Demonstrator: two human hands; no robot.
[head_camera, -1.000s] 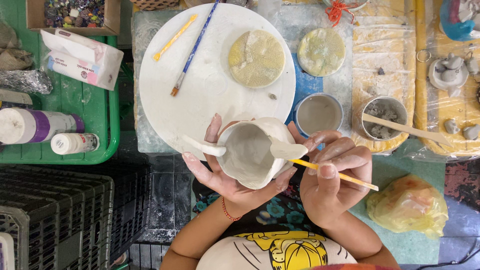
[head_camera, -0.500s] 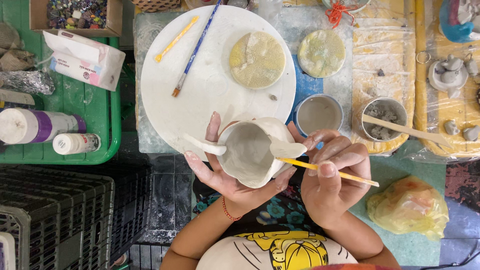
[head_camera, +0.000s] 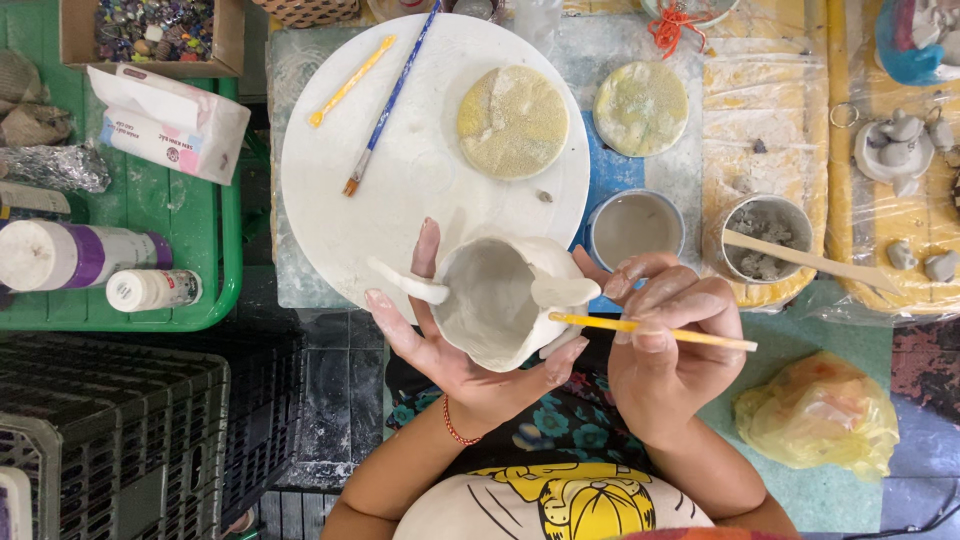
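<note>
Left hand (head_camera: 455, 350) cupping grey clay cup (head_camera: 500, 300) at frame centre, right hand (head_camera: 675, 345) pinching yellow stick (head_camera: 650, 331) against its rim, white tissue pack (head_camera: 170, 122) upper left, white-purple bottle (head_camera: 75, 254) and small white bottle (head_camera: 152, 289) on green tray (head_camera: 215, 240) at left

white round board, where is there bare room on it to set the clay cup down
The white round board is bare on its left side, between the blue paintbrush and the left rim. The right part holds the yellow sponge disc; the near edge is crowded by the clay cup and left hand.
</note>
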